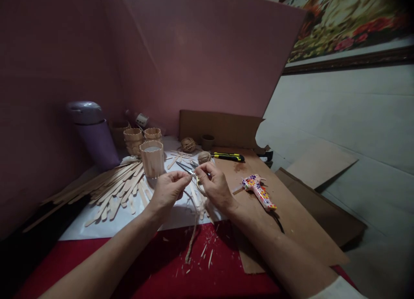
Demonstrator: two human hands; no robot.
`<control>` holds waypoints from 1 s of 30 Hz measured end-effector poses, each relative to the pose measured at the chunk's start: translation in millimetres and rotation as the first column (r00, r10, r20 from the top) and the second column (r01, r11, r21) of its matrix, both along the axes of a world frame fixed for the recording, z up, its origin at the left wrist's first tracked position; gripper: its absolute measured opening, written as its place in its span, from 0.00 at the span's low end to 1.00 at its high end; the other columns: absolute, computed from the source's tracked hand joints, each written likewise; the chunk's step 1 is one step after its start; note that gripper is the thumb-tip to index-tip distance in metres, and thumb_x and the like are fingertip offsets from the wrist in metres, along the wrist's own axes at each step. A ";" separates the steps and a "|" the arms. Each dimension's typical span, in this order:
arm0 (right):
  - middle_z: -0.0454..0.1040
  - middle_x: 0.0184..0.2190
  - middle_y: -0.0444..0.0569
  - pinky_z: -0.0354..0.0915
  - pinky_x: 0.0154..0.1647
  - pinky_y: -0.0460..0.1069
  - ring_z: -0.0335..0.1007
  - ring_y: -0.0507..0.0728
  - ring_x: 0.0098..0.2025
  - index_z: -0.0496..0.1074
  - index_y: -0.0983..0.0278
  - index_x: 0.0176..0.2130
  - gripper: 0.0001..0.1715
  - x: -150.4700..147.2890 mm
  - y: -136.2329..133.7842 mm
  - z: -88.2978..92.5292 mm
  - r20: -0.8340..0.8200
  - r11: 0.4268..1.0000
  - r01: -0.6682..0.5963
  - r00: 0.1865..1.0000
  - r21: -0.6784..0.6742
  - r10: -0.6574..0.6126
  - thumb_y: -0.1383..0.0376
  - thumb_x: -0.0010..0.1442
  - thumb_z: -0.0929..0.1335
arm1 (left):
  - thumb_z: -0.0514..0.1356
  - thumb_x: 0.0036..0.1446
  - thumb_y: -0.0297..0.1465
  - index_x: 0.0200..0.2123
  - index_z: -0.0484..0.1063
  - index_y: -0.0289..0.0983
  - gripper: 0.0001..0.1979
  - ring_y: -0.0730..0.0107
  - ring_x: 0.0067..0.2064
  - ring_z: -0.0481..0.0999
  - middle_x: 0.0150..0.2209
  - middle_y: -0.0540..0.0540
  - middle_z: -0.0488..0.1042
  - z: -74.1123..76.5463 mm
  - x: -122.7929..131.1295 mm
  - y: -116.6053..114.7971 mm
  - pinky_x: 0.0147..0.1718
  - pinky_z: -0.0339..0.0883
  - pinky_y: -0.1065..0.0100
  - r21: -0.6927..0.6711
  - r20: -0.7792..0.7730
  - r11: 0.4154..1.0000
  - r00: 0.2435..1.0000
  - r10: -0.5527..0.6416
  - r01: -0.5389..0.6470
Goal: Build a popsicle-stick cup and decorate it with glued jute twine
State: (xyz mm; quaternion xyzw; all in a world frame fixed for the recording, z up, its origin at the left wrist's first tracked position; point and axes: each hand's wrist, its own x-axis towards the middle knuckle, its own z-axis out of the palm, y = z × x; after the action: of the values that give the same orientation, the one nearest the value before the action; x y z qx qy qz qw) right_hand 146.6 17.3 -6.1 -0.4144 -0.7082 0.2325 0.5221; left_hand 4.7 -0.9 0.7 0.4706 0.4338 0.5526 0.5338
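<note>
1. So the left hand (171, 189) is up over the middle of the tabletop, thumb and forefinger pinched together on a strand of twine (195, 225).
2. The loose length of that twine hangs below the hands, and its frayed end is over the red cloth (258, 281).
3. Right hand (215, 187) is right beside the left one, thumb and fingers drawn together too, but whatever is in that grip is too small to make out, so can't tell if it's grasping anything.
4. Scissors (183, 165) sit just behind the fingers, blades pointing off to the left, handles partly covered by the right hand.
5. Past the hands there are two balls of twine, the nearer ball (204, 156) and the farther ball (188, 144).
6. Over on the left, a stick-covered cup (152, 161) stands upright on white paper (76, 230), with a pile of flat wooden sticks (121, 189) fanned out next to it.
7. On the right, a yellow-and-black cutter (229, 156) and a flowery glue gun (260, 193) lie on cardboard (300, 230).
</note>
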 end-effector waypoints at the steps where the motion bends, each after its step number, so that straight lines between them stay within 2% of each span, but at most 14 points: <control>1: 0.67 0.29 0.45 0.61 0.33 0.47 0.65 0.54 0.34 0.66 0.62 0.28 0.12 0.5 0.5 -0.7 0.006 1.000 0.007 1.000 0.025 -0.007 0.63 0.63 0.63 | 0.69 0.39 0.39 0.22 0.70 0.32 0.17 0.85 0.16 0.51 0.14 0.58 0.58 -0.3 -0.2 0.0 0.15 0.42 0.76 -0.002 -0.013 1.000 1.000 -0.003 0.003; 6: 0.68 0.30 0.47 0.61 0.35 0.49 0.65 0.56 0.35 0.66 0.62 0.29 0.10 4.4 -0.6 0.4 0.154 0.968 0.075 0.981 0.239 -0.114 0.66 0.63 0.64 | 0.68 0.39 0.40 0.23 0.70 0.33 0.17 0.84 0.16 0.51 0.15 0.58 0.58 -3.1 -0.7 2.0 0.15 0.42 0.76 -0.015 -0.075 1.000 0.997 -0.017 0.016; 8: 0.69 0.33 0.49 0.62 0.38 0.51 0.65 0.57 0.38 0.66 0.62 0.30 0.08 4.2 -3.9 1.2 0.239 0.931 0.089 0.954 0.353 -0.182 0.67 0.63 0.64 | 0.68 0.39 0.41 0.22 0.69 0.33 0.17 0.85 0.16 0.50 0.15 0.58 0.58 -4.6 -0.3 2.6 0.15 0.41 0.76 -0.021 -0.101 0.999 0.995 -0.026 0.024; 12: 0.71 0.37 0.55 0.63 0.41 0.54 0.65 0.61 0.40 0.68 0.64 0.32 0.08 -1.7 -13.4 -0.9 0.393 0.836 0.032 0.873 0.547 -0.290 0.71 0.62 0.61 | 0.68 0.38 0.39 0.22 0.69 0.32 0.16 0.84 0.16 0.50 0.14 0.58 0.58 -5.1 0.8 1.3 0.15 0.40 0.76 -0.022 -0.122 0.999 0.992 -0.034 0.032; 15: 0.72 0.36 0.56 0.63 0.39 0.53 0.66 0.61 0.39 0.68 0.64 0.33 0.10 -7.0 -18.4 -4.9 0.404 0.809 0.060 0.843 0.585 -0.355 0.71 0.62 0.60 | 0.67 0.38 0.39 0.22 0.70 0.32 0.16 0.84 0.16 0.51 0.13 0.58 0.58 -3.6 1.6 -0.9 0.15 0.41 0.76 -0.005 -0.088 1.000 0.996 -0.007 0.007; 18: 0.71 0.31 0.52 0.61 0.34 0.51 0.66 0.59 0.33 0.66 0.63 0.32 0.11 -10.6 -20.9 -7.6 0.382 0.865 0.126 0.859 0.486 -0.340 0.71 0.63 0.59 | 0.68 0.39 0.38 0.23 0.71 0.32 0.15 0.84 0.16 0.52 0.14 0.58 0.58 -2.0 2.0 -2.3 0.15 0.42 0.76 0.006 -0.030 1.000 0.999 0.029 -0.029; 21: 0.71 0.29 0.50 0.60 0.33 0.50 0.67 0.57 0.31 0.65 0.63 0.31 0.10 -13.4 -22.1 -6.6 0.302 0.926 0.165 0.913 0.340 -0.274 0.71 0.63 0.59 | 0.69 0.39 0.38 0.23 0.71 0.32 0.15 0.84 0.16 0.52 0.14 0.57 0.59 -0.9 2.2 -3.0 0.15 0.43 0.77 -0.003 0.032 0.999 0.998 0.049 -0.049; 24: 0.71 0.24 0.46 0.61 0.30 0.48 0.70 0.55 0.28 0.63 0.62 0.29 0.09 -16.3 -21.1 -4.0 0.108 0.991 0.122 0.986 0.059 -0.128 0.69 0.62 0.61 | 0.70 0.37 0.37 0.23 0.71 0.32 0.16 0.85 0.16 0.53 0.14 0.56 0.61 0.0 2.3 -3.5 0.15 0.43 0.77 -0.016 0.086 0.998 0.995 0.054 -0.053; 27: 0.69 0.21 0.41 0.61 0.23 0.46 0.68 0.52 0.20 0.60 0.61 0.28 0.10 -18.1 -16.6 -4.3 -0.120 0.977 -0.040 0.993 -0.209 0.015 0.64 0.62 0.62 | 0.70 0.37 0.36 0.23 0.71 0.32 0.15 0.85 0.16 0.54 0.15 0.54 0.64 0.2 2.2 -3.2 0.15 0.43 0.77 -0.036 0.120 0.999 0.993 0.025 -0.021; 30: 0.67 0.22 0.40 0.59 0.21 0.45 0.64 0.50 0.18 0.59 0.60 0.28 0.10 -17.1 -10.8 -7.6 -0.167 0.965 -0.068 0.986 -0.252 0.025 0.62 0.62 0.62 | 0.70 0.37 0.35 0.23 0.72 0.31 0.14 0.85 0.15 0.53 0.15 0.54 0.64 -0.3 1.9 -2.2 0.14 0.42 0.77 -0.065 0.144 0.998 0.989 -0.011 0.021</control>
State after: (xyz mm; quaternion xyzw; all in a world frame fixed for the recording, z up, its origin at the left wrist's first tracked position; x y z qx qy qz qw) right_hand 129.5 6.5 -13.7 -0.4414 -0.6370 0.3672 0.5144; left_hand 6.6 -3.1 0.4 0.4151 0.4084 0.5661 0.5834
